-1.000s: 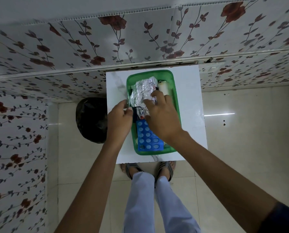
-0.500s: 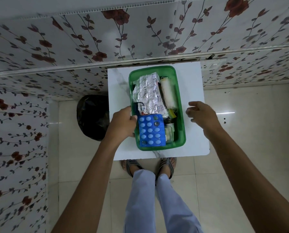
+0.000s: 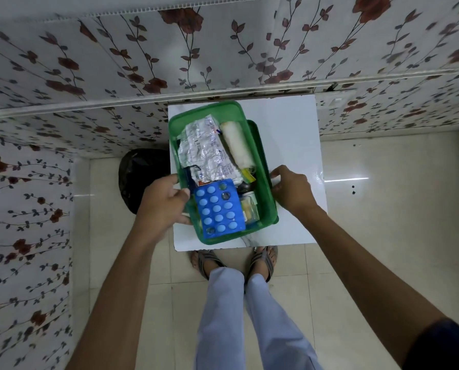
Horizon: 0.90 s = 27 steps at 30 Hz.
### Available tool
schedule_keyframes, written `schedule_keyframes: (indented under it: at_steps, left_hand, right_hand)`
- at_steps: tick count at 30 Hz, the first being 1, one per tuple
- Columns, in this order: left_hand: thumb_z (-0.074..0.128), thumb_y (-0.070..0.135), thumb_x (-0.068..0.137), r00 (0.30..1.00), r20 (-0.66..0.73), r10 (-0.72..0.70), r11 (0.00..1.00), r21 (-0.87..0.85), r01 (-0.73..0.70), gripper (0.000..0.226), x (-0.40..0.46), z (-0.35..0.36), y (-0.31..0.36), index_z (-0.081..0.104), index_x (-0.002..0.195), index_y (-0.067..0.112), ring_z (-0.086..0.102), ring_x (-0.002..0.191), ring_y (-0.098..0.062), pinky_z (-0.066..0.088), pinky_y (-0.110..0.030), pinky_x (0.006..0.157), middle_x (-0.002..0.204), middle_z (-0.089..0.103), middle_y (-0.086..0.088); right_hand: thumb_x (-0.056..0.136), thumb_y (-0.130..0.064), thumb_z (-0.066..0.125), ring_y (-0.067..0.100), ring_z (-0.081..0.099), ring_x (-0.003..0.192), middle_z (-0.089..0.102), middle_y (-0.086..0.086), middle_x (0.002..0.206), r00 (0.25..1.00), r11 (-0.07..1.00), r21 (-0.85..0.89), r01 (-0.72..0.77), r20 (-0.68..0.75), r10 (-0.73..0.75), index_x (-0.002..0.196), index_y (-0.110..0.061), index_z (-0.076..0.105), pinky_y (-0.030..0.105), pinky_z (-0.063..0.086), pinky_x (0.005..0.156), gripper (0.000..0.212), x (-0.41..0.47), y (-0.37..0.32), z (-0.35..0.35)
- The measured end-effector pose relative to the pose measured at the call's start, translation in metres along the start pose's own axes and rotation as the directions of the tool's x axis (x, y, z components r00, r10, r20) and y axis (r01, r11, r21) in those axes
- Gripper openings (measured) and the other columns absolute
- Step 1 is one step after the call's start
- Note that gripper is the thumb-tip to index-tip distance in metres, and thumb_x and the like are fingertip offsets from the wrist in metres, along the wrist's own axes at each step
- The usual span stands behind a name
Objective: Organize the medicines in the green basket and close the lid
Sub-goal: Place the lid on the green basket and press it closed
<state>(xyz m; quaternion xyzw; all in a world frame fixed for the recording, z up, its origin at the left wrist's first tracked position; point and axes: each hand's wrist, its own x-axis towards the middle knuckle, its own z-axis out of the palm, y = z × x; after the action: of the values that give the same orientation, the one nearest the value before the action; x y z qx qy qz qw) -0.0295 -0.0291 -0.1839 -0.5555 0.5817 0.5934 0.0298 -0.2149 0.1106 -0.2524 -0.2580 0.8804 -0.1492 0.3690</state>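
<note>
The green basket [image 3: 204, 109] stands open on the white table [image 3: 289, 129]. It holds a blue blister pack [image 3: 219, 209] at the near end, crumpled silver blister strips [image 3: 204, 150] behind that, and a white roll [image 3: 236, 145] along the right side. Small bottles lie partly hidden at the near right. The green lid [image 3: 257, 137] lies under the basket and sticks out along its right side. My left hand [image 3: 161, 206] grips the basket's left rim. My right hand [image 3: 295, 193] pinches the lid's right edge.
A floral-patterned wall rises directly behind the table and along the left. A black bag [image 3: 140, 174] sits on the floor left of the table. My sandalled feet [image 3: 233, 260] stand at the table's near edge on pale tiles.
My right hand left the medicines, swung out to the right, then came in to the lid's edge. The basket has shifted left, uncovering the lid beneath it.
</note>
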Motion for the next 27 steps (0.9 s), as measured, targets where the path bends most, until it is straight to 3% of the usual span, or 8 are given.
schedule_keyframes:
  at_steps: [3, 7, 12, 15, 18, 23, 27]
  left_hand:
    - [0.041, 0.002, 0.093, 1.0, 0.005, 0.011, 1.0, -0.014, -0.01, 0.026, 0.001, -0.002, 0.0, 0.057, 0.111, 0.012, 0.066, 0.077, -0.028, 0.059, -0.033, 0.049, 0.097, 0.065, -0.02]
    - [0.042, 0.002, 0.093, 0.999, 0.042, 0.025, 0.998, -0.066, -0.022, 0.025, 0.001, 0.0, 0.004, 0.058, 0.111, 0.011, 0.065, 0.071, -0.023, 0.057, -0.029, 0.047, 0.085, 0.066, -0.012]
    - [0.042, 0.002, 0.093, 0.997, 0.042, 0.061, 0.998, -0.024, -0.06, 0.027, 0.01, 0.015, 0.011, 0.058, 0.093, 0.024, 0.063, 0.067, -0.019, 0.058, -0.03, 0.048, 0.08, 0.063, -0.006]
    - [0.042, 0.003, 0.091, 0.996, 0.033, 0.078, 0.995, 0.057, -0.08, 0.024, 0.017, 0.026, 0.013, 0.058, 0.098, 0.019, 0.064, 0.068, -0.016, 0.06, -0.036, 0.054, 0.08, 0.062, -0.005]
    - [0.044, 0.004, 0.092, 0.996, 0.028, 0.08, 0.995, 0.061, -0.082, 0.021, 0.02, 0.031, 0.014, 0.055, 0.099, 0.021, 0.062, 0.069, -0.013, 0.06, -0.037, 0.057, 0.078, 0.061, -0.001]
    - [0.05, 0.01, 0.091, 0.998, 0.063, 0.025, 0.997, 0.068, -0.029, 0.019, 0.022, 0.027, 0.015, 0.057, 0.108, 0.013, 0.065, 0.077, -0.022, 0.06, -0.046, 0.072, 0.088, 0.066, -0.008]
    - [0.05, 0.022, 0.092, 0.981, -0.023, 0.191, 0.963, 0.196, -0.183, 0.034, 0.02, 0.03, 0.014, 0.053, 0.126, 0.015, 0.061, 0.094, -0.019, 0.053, -0.042, 0.089, 0.113, 0.064, -0.004]
  right_hand:
    - [0.084, -0.012, 0.055, 0.033, 0.063, 0.087, 0.068, 0.017, 0.102, 0.999, 0.999, 0.012, -0.043, -0.027, 0.043, 0.11, -0.006, 0.06, 0.034, 0.052, 0.076, 0.028, 0.003, -0.004, -0.008]
    - [0.087, -0.019, 0.043, 0.033, 0.057, 0.076, 0.06, 0.015, 0.075, 0.983, 0.993, 0.068, -0.094, -0.152, 0.104, 0.084, 0.0, 0.065, 0.028, 0.039, 0.064, 0.029, -0.003, -0.005, -0.044]
    - [0.09, -0.02, 0.042, 0.028, 0.05, 0.077, 0.055, 0.012, 0.085, 0.939, 0.993, 0.113, -0.024, -0.339, 0.061, 0.102, -0.003, 0.053, 0.031, 0.037, 0.064, 0.024, -0.026, -0.016, -0.089]
    - [0.088, -0.023, 0.045, 0.032, 0.053, 0.073, 0.056, 0.012, 0.082, 0.927, 0.993, 0.105, 0.057, -0.375, -0.013, 0.1, -0.007, 0.045, 0.037, 0.044, 0.062, 0.019, -0.043, -0.031, -0.098]
    - [0.086, -0.025, 0.05, 0.03, 0.053, 0.069, 0.055, 0.007, 0.077, 0.932, 0.985, 0.091, 0.148, -0.346, -0.108, 0.094, -0.011, 0.04, 0.034, 0.041, 0.059, 0.019, -0.054, -0.045, -0.088]
    - [0.072, -0.032, 0.069, 0.028, 0.049, 0.086, 0.051, 0.01, 0.098, 0.926, 0.965, -0.068, 0.252, -0.273, -0.261, 0.101, -0.007, 0.044, 0.032, 0.039, 0.064, 0.046, -0.062, -0.06, -0.037]
    - [0.072, -0.04, 0.071, 0.035, 0.051, 0.096, 0.057, 0.018, 0.108, 0.906, 0.928, -0.203, 0.313, -0.23, -0.356, 0.117, -0.004, 0.051, 0.041, 0.047, 0.076, 0.061, -0.056, -0.062, -0.019]
